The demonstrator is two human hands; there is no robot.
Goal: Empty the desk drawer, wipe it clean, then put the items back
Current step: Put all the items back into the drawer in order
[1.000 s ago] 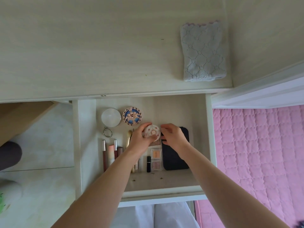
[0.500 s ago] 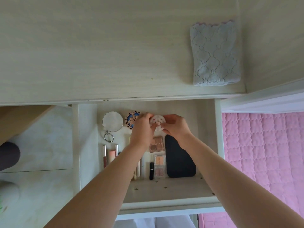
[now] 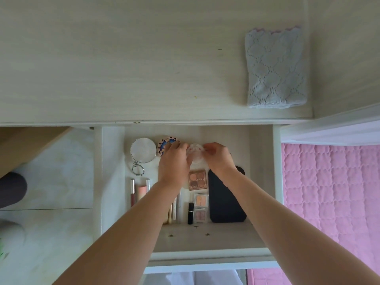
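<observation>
Both hands pinch the compact at the drawer's back.
Left hand [image 3: 174, 161] and right hand [image 3: 218, 158] clamp opposite edges of the round compact [image 3: 195, 154], inside the drawer [image 3: 265, 182], beside a patterned tin [image 3: 164, 145]. It looks light, rigid, smooth and probably slippery; gripping the rim seems safest. Cloth [image 3: 275, 68] waits on the desk [image 3: 123, 58].

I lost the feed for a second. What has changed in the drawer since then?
Both hands, left hand and right hand, carried the small round compact from above the eyeshadow palette toward the drawer's back, beside the blue patterned compact. They still hold it. Mirror, black case and cloth unchanged.
</observation>
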